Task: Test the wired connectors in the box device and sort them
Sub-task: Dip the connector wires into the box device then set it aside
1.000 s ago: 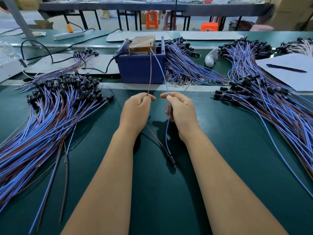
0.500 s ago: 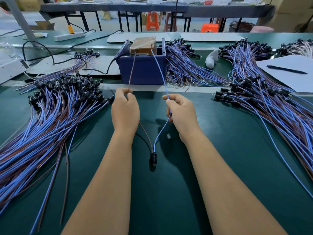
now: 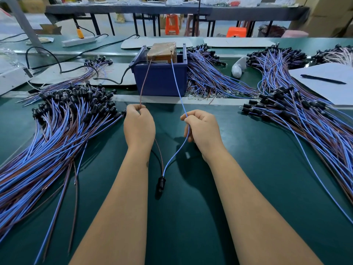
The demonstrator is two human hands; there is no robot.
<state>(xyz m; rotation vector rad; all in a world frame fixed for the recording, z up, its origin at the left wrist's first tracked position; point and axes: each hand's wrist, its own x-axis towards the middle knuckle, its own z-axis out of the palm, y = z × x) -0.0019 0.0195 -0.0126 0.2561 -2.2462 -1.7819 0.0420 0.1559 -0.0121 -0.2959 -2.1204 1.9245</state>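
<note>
Left hand (image 3: 139, 125) pinches brown wire (image 3: 144, 81) | right hand (image 3: 200, 129) pinches blue wire (image 3: 176, 83) | both wire ends reach the box device (image 3: 160, 73) | black connector (image 3: 161, 183) dangles above green table (image 3: 191, 217) | progress: large piles left (image 3: 57, 119) and right (image 3: 298, 111), likely many untested.

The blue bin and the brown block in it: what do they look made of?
Blue bin: likely moulded plastic, with smooth, uniform colour and thin rigid walls. Brown block: seemingly wrapped in glossy brown tape or cardboard; it shows a faint sheen. I cannot tell what is underneath.
</note>
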